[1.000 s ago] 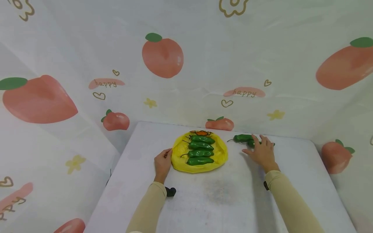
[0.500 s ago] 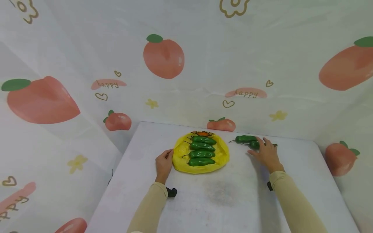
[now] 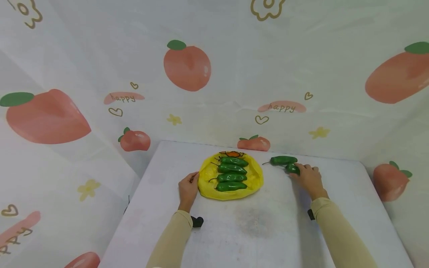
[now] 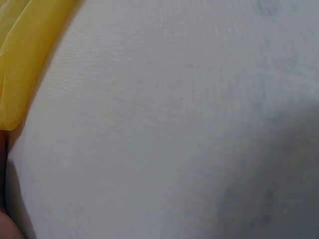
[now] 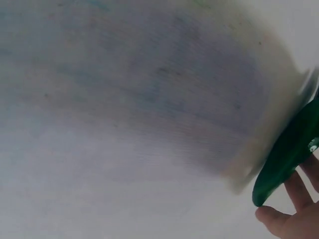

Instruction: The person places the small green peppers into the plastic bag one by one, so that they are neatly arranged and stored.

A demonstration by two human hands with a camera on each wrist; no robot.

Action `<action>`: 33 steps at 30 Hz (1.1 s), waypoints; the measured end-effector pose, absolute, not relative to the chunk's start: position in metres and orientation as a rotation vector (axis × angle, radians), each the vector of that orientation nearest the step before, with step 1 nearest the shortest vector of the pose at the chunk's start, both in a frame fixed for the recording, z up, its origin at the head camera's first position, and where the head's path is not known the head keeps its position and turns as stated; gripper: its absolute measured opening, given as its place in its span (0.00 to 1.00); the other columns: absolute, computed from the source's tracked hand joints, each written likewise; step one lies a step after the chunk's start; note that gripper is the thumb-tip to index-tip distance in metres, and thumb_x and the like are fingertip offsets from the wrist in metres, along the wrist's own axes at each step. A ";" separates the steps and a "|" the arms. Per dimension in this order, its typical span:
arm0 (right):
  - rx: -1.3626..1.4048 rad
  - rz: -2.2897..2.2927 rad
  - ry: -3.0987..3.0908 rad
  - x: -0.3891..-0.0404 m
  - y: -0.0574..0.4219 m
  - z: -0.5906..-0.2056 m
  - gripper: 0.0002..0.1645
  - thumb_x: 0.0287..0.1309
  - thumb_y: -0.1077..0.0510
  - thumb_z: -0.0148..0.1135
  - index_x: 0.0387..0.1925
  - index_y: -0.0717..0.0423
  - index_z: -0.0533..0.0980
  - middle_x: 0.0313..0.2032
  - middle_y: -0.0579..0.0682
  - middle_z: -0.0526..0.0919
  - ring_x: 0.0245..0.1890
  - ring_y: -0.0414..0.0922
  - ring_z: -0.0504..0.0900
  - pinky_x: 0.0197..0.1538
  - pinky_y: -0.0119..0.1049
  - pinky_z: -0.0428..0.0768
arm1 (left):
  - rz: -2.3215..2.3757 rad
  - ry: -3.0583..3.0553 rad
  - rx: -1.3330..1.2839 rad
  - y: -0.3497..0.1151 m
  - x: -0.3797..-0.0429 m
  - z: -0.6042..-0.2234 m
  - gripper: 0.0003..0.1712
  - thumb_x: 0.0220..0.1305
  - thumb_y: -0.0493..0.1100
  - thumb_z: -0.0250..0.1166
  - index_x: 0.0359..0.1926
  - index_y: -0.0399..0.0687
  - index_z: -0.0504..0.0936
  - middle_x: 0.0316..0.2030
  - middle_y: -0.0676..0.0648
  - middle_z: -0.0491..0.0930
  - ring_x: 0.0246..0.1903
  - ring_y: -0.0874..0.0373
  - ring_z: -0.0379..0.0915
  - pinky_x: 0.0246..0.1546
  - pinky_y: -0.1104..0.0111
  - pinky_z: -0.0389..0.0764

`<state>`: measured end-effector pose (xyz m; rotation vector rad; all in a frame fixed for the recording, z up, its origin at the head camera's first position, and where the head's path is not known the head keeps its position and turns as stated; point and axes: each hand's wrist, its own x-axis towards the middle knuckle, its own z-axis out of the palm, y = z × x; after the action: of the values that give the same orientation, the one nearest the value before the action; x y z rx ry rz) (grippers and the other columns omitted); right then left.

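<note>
In the head view, a round yellow plastic bag (image 3: 257,178) lies spread on the table, its edge raised. Several green peppers (image 3: 232,169) lie in a row inside it. My left hand (image 3: 188,190) pinches the bag's left edge; in the left wrist view only a strip of yellow plastic (image 4: 25,59) and a bit of hand show. Right of the bag, my right hand (image 3: 310,180) grips a green pepper (image 3: 292,169), partly hidden under the fingers. In the right wrist view, thumb and fingers lie along that pepper (image 5: 284,159).
Just behind the gripped pepper lies another green pepper (image 3: 283,160), its stem pointing left. The white table (image 3: 251,245) ends at a back wall covered with a fruit-print sheet (image 3: 218,111). Dark wrist-camera pieces (image 3: 197,222) show beside the forearms.
My right hand's fingers have moved off the rear pepper and closed on the nearer one. The left hand keeps its hold on the bag's edge.
</note>
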<state>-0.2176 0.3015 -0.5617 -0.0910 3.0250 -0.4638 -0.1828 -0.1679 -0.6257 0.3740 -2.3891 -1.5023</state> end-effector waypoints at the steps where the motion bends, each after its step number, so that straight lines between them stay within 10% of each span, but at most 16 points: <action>1: -0.094 -0.455 3.015 -0.217 0.302 -0.563 0.37 0.71 0.45 0.59 0.70 0.63 0.65 0.61 0.78 0.70 0.56 0.80 0.66 0.51 0.73 0.72 | -1.504 -2.390 0.377 -0.168 -0.183 -0.625 0.13 0.72 0.48 0.65 0.48 0.48 0.90 0.38 0.47 0.90 0.33 0.57 0.79 0.34 0.76 0.79; 21: -0.121 -0.514 3.057 -0.208 0.285 -0.562 0.37 0.65 0.42 0.66 0.67 0.59 0.71 0.55 0.72 0.81 0.46 0.68 0.74 0.43 0.62 0.75 | -1.498 -2.395 0.358 -0.169 -0.182 -0.626 0.13 0.72 0.49 0.65 0.49 0.48 0.90 0.38 0.47 0.90 0.32 0.57 0.78 0.33 0.76 0.79; 33: -0.159 -0.621 3.112 -0.207 0.267 -0.552 0.34 0.65 0.47 0.67 0.68 0.55 0.71 0.58 0.71 0.78 0.53 0.71 0.78 0.55 0.68 0.75 | -1.473 -2.400 0.381 -0.167 -0.182 -0.623 0.12 0.72 0.47 0.65 0.47 0.48 0.90 0.36 0.47 0.90 0.32 0.59 0.79 0.32 0.76 0.78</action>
<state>-0.2066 0.2667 -0.5517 -0.1590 3.1119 -0.6214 -0.1824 -0.1669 -0.6225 0.3809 -2.3997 -1.4726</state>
